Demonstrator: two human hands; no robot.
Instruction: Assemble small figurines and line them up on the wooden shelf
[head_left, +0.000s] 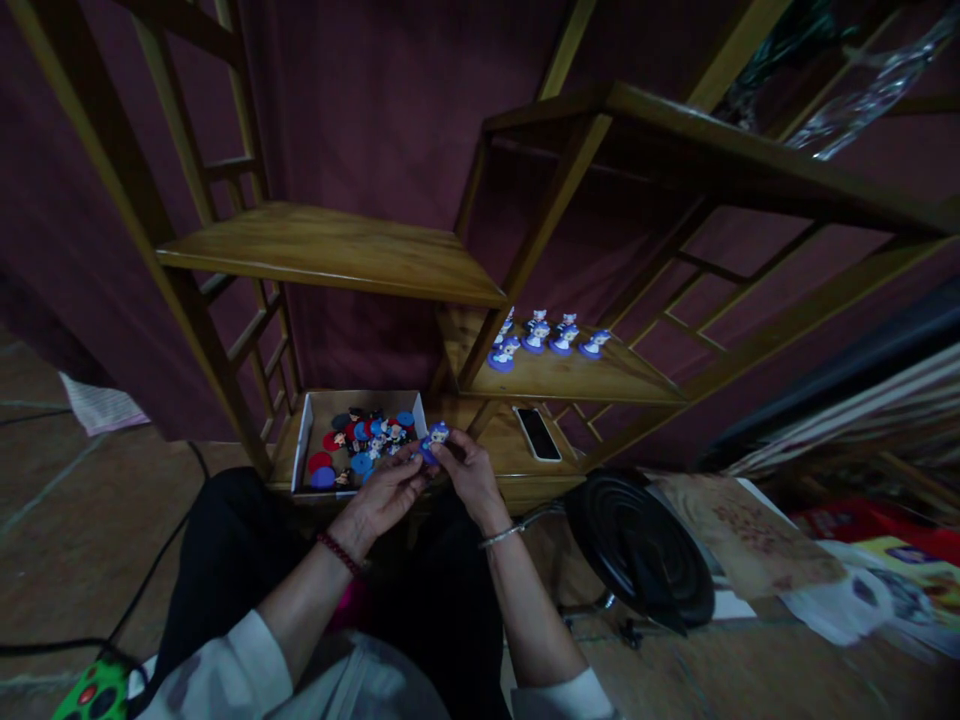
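Note:
Between my two hands is a small blue-and-white toy figurine (435, 438), held just past the right edge of the box. My right hand (471, 474) grips it with thumb and fingers. My left hand (391, 494) is closed at its lower left side, the fingertips partly hidden. The shallow white-walled cardboard box (303, 440) holds more figurines and several round red, blue and purple bases (322, 462), jumbled together. On the shelf to the right, several similar figurines (534, 338) stand upright on purple-blue bases.
A wooden display rack (330, 240) with stepped shelves surrounds the work. A phone (538, 434) lies on the lower board, right of my hands. A round black stool (641, 545) stands at the right, near plastic bags (840, 595). Black cables run across the floor at left.

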